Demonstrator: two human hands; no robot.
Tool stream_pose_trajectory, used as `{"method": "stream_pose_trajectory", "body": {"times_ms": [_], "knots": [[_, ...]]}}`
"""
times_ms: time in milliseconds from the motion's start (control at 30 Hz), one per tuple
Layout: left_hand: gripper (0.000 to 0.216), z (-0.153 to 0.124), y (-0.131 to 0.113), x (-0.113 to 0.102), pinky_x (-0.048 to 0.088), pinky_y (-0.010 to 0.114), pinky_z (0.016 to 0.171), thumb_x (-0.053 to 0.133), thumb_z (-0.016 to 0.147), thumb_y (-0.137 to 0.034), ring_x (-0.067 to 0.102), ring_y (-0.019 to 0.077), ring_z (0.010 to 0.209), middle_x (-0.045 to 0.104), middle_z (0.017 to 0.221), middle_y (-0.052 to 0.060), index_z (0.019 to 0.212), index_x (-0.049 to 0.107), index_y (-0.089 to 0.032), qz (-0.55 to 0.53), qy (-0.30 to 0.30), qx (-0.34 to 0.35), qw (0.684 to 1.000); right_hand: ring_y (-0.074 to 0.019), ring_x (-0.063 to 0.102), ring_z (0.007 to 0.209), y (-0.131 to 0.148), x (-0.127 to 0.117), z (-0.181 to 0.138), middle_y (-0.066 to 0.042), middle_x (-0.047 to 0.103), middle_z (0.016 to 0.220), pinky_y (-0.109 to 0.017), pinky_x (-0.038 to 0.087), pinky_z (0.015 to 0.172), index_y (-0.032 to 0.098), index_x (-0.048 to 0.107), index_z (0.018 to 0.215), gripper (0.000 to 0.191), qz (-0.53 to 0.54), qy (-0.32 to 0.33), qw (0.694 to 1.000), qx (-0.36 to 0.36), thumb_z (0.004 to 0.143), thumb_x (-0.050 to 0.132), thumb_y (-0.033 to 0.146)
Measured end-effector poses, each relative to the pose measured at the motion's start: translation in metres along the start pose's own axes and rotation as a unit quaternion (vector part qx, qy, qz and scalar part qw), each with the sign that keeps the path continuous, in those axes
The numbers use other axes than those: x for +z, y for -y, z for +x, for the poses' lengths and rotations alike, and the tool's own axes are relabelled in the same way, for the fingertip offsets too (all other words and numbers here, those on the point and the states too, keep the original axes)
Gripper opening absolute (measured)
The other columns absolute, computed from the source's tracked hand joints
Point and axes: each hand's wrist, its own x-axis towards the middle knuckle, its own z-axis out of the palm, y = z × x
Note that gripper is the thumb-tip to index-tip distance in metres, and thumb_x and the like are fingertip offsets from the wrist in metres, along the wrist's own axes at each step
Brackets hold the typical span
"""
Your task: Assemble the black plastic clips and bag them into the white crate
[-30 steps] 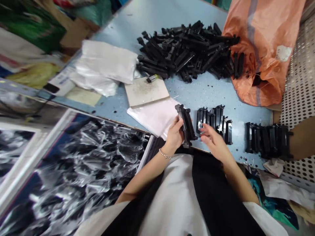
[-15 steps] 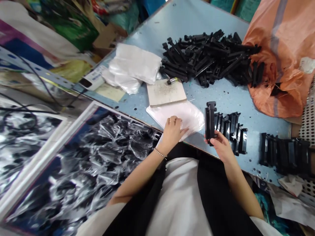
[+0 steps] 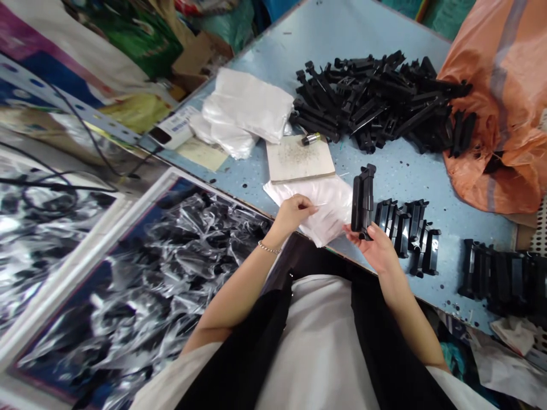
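Note:
My left hand (image 3: 296, 214) is over a stack of thin, clear plastic bags (image 3: 335, 208). Its thumb and fingers pinch together at the top bag, which looks wrinkled and partly lifted. In my right hand (image 3: 376, 246) a black plastic part (image 3: 363, 199), long and narrow, stands nearly upright, gripped near its lower end. It may be two pieces side by side; I cannot tell. Beside that hand, a group of similar black parts (image 3: 408, 228) lies on the blue table (image 3: 410, 176). A pale board (image 3: 299, 162) rests on the far part of the bag stack.
Farther back lies a large heap of black parts (image 3: 380, 102), next to an orange sack (image 3: 478, 165). More parts (image 3: 504, 276) sit in a row at right. White bags (image 3: 252, 105) are at back left. Below the table edge, a framed tray (image 3: 141, 228) holds several bagged parts.
My left hand has gone from lying spread on the bags to pinching the top one, which has wrinkled up. My right hand has brought the black part slightly closer to the bags.

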Motion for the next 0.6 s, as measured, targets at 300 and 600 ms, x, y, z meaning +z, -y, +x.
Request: {"method": "stream_pose_trajectory", "body": {"times_ms": [300, 600], "knots": [[0.014, -0.006, -0.02, 0.001, 0.049, 0.029, 0.071, 0.076, 0.07, -0.032, 0.062, 0.017, 0.073, 0.068, 0.077, 0.003, 0.074, 0.072, -0.018, -0.071, -0.007, -0.032, 0.997, -0.0226, 0.069, 0.086, -0.008, 0.053, 0.055, -0.003, 0.077, 0.089, -0.038, 0.057, 0.085, 0.024, 0.072, 0.089, 0.045, -0.038, 0.027, 0.999, 0.002, 0.061, 0.086, 0.056], [0.011, -0.004, -0.026, 0.003, 0.052, 0.031, 0.077, 0.07, 0.079, -0.029, 0.062, 0.0172, 0.078, 0.069, 0.087, 0.005, 0.076, 0.071, -0.019, -0.015, -0.018, 0.034, 0.999, -0.0257, 0.072, 0.099, 0.01, 0.045, 0.039, -0.004, 0.077, 0.089, -0.042, 0.054, 0.095, 0.022, 0.071, 0.094, 0.038, -0.046, 0.013, 0.998, -0.048, 0.07, 0.081, 0.05]]}}
